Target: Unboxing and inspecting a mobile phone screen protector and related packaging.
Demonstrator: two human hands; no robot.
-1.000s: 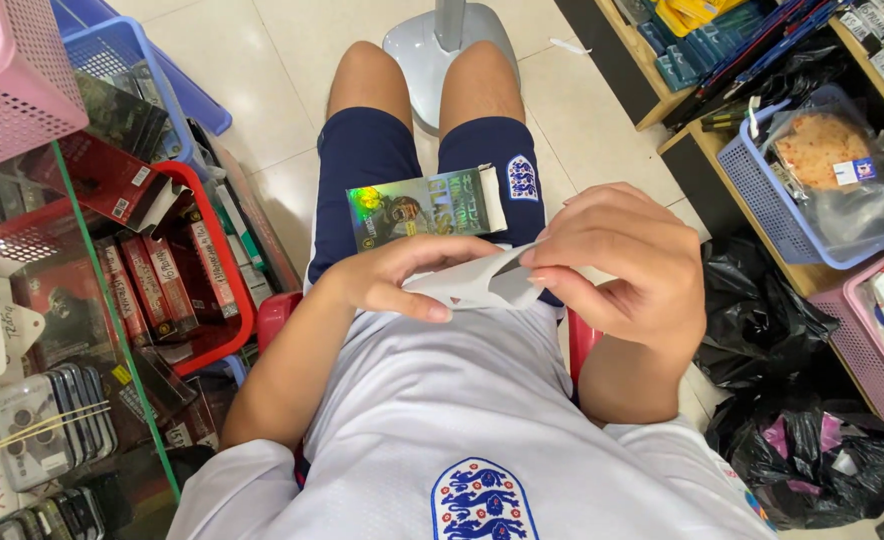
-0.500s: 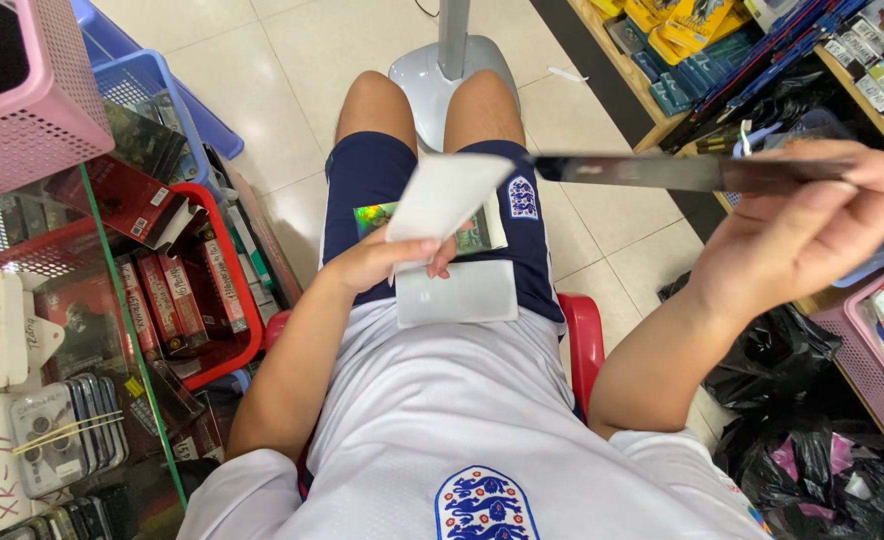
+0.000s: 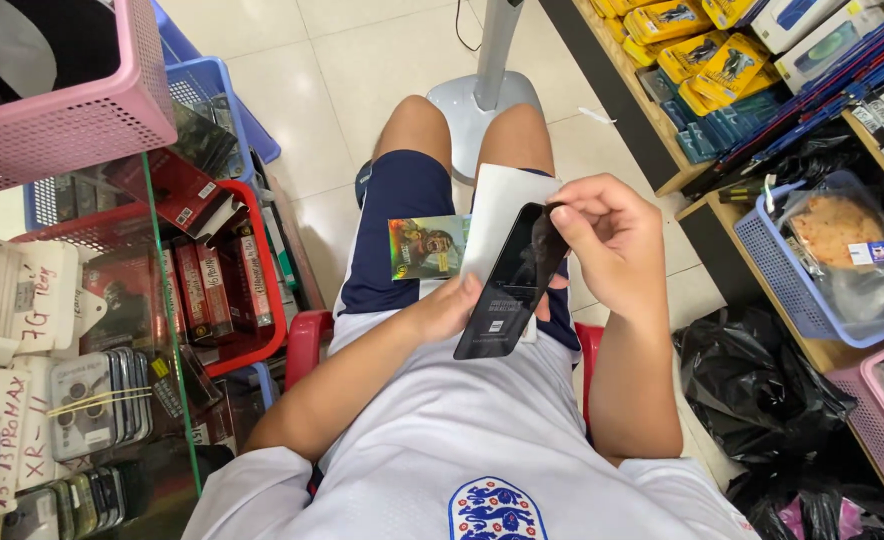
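Note:
I sit on a red stool (image 3: 302,345) and look down at my lap. My right hand (image 3: 612,245) pinches the top of a thin black glossy sheet (image 3: 512,285), like a screen protector, tilted over my lap. My left hand (image 3: 452,305) holds a white flat sleeve (image 3: 497,215) just behind that sheet, its fingers mostly hidden by both. A colourful printed card box (image 3: 424,247) lies across my thighs on the dark blue shorts.
Left: a glass counter edge (image 3: 167,320), a red basket (image 3: 252,270) of red boxes, a pink basket (image 3: 72,120) and blue baskets (image 3: 207,90). Right: wooden shelves with yellow packs (image 3: 707,55), a blue basket (image 3: 822,290), black bags (image 3: 762,385). A grey stand base (image 3: 482,95) sits ahead on the tile floor.
My right hand pulled the black sheet out of the white sleeve, swung it far right, then brought it back over my lap. The left hand kept the sleeve.

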